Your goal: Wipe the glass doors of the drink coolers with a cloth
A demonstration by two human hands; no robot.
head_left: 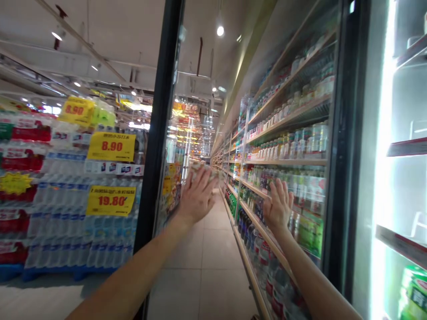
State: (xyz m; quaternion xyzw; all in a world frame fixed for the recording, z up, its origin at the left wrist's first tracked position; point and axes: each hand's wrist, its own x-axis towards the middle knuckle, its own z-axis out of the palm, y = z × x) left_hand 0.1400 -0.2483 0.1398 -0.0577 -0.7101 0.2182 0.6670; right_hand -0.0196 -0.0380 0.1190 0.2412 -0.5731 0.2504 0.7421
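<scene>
Both forearms reach forward. The left hand and right hand lie flat on the glass door, each grip spread wide and holding nothing. The door stands across the view between its dark left edge and a dark right post.

Far right, the lit cooler shelves are cut off by the picture edge, and the green-labelled drinks there are unreadable.

Through the glass, a tiled floor runs clear down the aisle beside long drink shelves; their labels blur.

Left, stacked water packs carry yellow signs reading 19.80 and 8.90.
</scene>
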